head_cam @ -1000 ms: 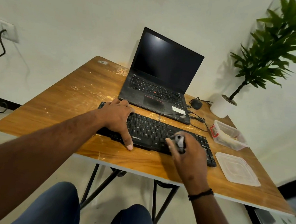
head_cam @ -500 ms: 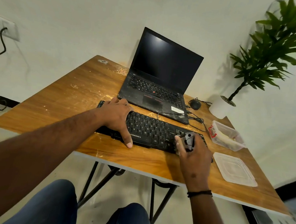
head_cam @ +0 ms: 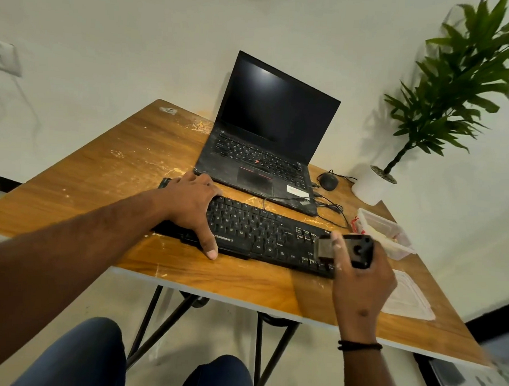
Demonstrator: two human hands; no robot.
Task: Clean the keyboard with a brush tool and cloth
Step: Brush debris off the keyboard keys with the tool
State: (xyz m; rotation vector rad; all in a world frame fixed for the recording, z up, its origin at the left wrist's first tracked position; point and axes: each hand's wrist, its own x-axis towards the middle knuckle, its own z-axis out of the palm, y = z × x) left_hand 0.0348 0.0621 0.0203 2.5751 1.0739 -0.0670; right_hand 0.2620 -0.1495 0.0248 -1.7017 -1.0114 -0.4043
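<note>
Resting flat on the keyboard [head_cam: 262, 237] left end, left hand [head_cam: 192, 201] with fingers released, right hand [head_cam: 360, 284] fingers grasping brush tool [head_cam: 346, 250] above keyboard right end, wooden bench [head_cam: 100, 179].

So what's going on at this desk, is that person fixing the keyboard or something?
A person is cleaning it. The left hand rests on the left end of the black keyboard, steadying it, while the right hand grips a small dark brush tool over the keyboard's right end. Behind sits an open laptop, screen dark. No cloth is visible.
</note>
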